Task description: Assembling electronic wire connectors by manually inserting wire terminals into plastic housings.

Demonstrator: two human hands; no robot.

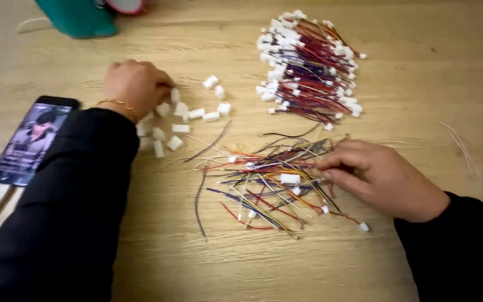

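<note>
Sorting loose wires and white connector housings on a wooden surface (320, 268)

Left hand (136, 85) curled, fingertips among white housings (181, 120); right hand (384, 179) pinching into loose wires (264, 184) — best isolating one strand; finished bundle (308, 67) apart

Phone (32, 140) with lit screen, teal container (79, 18), wooden table (420, 100)

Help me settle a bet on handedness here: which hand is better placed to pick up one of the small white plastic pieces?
Likely the left. The left hand already rests at the scattered white plastic pieces, while the right hand has its fingertips on the loose coloured wires, farther away.
</note>
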